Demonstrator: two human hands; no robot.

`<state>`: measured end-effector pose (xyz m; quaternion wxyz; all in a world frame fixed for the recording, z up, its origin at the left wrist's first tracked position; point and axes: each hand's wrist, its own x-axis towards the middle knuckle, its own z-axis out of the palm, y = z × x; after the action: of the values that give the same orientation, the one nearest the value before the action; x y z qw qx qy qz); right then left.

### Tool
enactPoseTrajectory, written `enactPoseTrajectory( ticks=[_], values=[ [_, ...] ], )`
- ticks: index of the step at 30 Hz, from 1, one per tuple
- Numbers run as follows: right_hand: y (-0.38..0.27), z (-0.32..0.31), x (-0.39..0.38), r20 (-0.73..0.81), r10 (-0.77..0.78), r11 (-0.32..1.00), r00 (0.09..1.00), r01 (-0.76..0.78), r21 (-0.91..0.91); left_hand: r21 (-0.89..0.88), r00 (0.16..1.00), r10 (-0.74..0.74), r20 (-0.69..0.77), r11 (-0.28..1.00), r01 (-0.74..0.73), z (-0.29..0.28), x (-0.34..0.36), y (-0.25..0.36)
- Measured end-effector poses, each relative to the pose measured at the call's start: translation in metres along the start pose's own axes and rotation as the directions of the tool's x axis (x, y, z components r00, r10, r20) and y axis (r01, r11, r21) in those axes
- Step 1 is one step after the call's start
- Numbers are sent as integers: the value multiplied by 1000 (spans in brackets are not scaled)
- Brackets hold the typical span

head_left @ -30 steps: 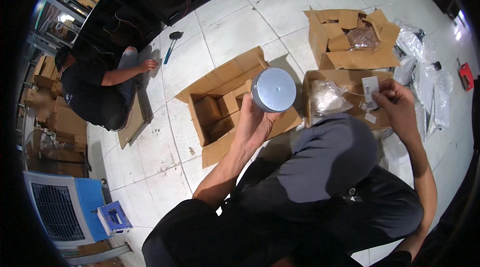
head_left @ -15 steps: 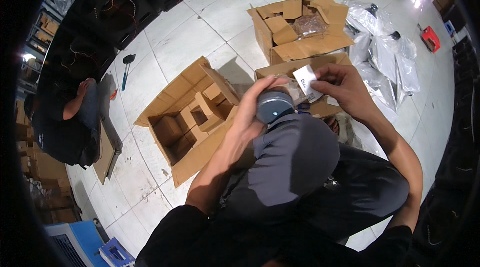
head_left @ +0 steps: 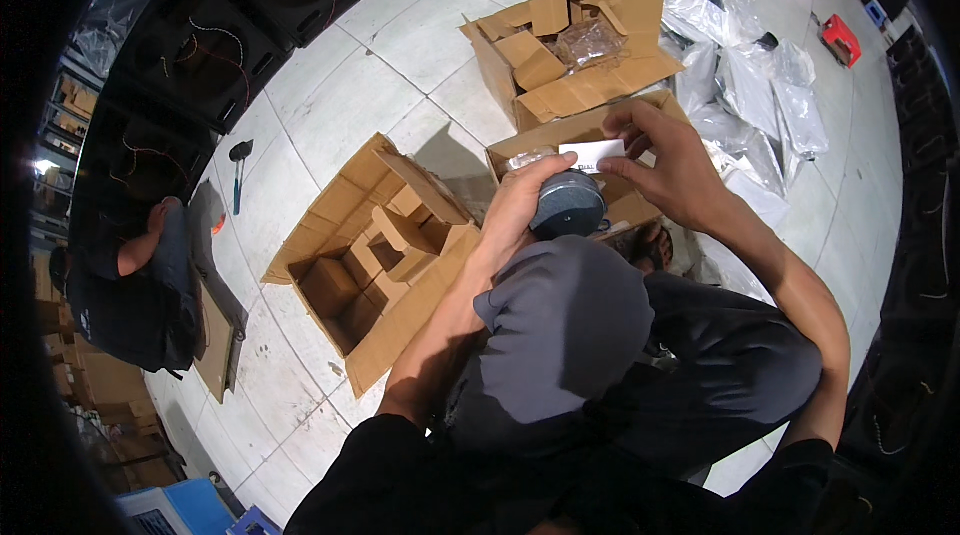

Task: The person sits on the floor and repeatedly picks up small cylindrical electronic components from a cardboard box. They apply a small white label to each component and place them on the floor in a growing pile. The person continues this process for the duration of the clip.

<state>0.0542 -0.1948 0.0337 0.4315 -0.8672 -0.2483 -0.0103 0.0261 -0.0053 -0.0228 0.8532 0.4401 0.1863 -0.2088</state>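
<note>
My left hand [head_left: 514, 207] is wrapped round the side of a round, dark grey metal part [head_left: 568, 209] with a rimmed edge, which sits at my raised knee. A small white printed label [head_left: 598, 154] lies level above its far edge. The left thumb reaches the label's left end. My right hand [head_left: 680, 163] is closed in a pinch at the label's right end, thumb below and fingers curled above. Behind the left thumb shows a bit of clear plastic wrap [head_left: 530, 157]. Fingers of the left hand under the part are hidden.
Close to my left stands an open carton [head_left: 400, 310] with cardboard dividers. Another carton [head_left: 655, 113] is just beyond my hands, with a third box [head_left: 494, 75] behind. Plastic-wrapped items [head_left: 750, 85] lie to the right. A mallet [head_left: 239, 170] and a seated person [head_left: 130, 285] are at left.
The label has moved from upright in my right hand down and left to the part's far edge. My left thumb now meets it. The view has shifted slightly.
</note>
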Motion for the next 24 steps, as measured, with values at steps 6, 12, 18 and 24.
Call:
enactPoseTrajectory(
  ticks=[6, 12, 18, 24],
  values=[
    [5, 1, 0, 82, -99, 993, 992, 103, -50, -190, 993, -115, 11, 975, 115, 7, -16, 13],
    [5, 7, 2, 44, -27, 999, 999, 29, -46, -213, 991, -126, 34, 968, 130, -5, -8, 8],
    [7, 12, 3, 4, -137, 981, 991, 136, -135, -262, 987, -152, 44, 952, 158, -6, -7, 6],
    [21, 11, 1, 154, -476, 729, 866, 486, -482, -345, 967, -245, 61, 904, 251, -11, -3, 3]
  ],
)
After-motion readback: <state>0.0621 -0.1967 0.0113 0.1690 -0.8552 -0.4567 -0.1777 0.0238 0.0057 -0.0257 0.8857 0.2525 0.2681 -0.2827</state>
